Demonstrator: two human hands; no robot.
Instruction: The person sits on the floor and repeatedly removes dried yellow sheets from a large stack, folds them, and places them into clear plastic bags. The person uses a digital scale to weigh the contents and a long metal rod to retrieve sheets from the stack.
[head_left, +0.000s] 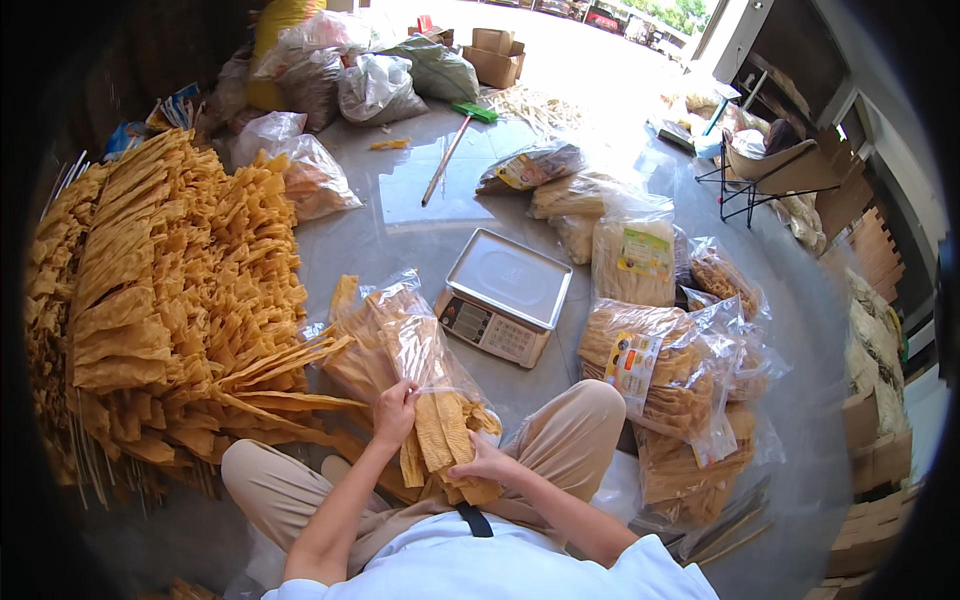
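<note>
Between my knees lies a clear plastic bag (424, 341), partly filled with yellow dried tofu-skin sheets. My left hand (395, 416) pinches the rim of its mouth, which faces me. Dried sheets (442, 431) stick out of that mouth toward my lap. My right hand (487, 459) grips their near end from the right side, with the thumb on top. Just beyond the bag, to the right, a digital scale (499, 330) with a metal pan (510, 277) stands on the floor. Nothing rests on the pan.
A tall stack of dried tofu-skin sheets (180, 300) rises at the left, with loose strips (292, 397) reaching toward the bag. Filled, labelled bags (652, 367) are piled at my right. Farther off are a green-headed broom (450, 154), sacks (379, 90), a cardboard box (493, 60) and a folding chair (772, 169).
</note>
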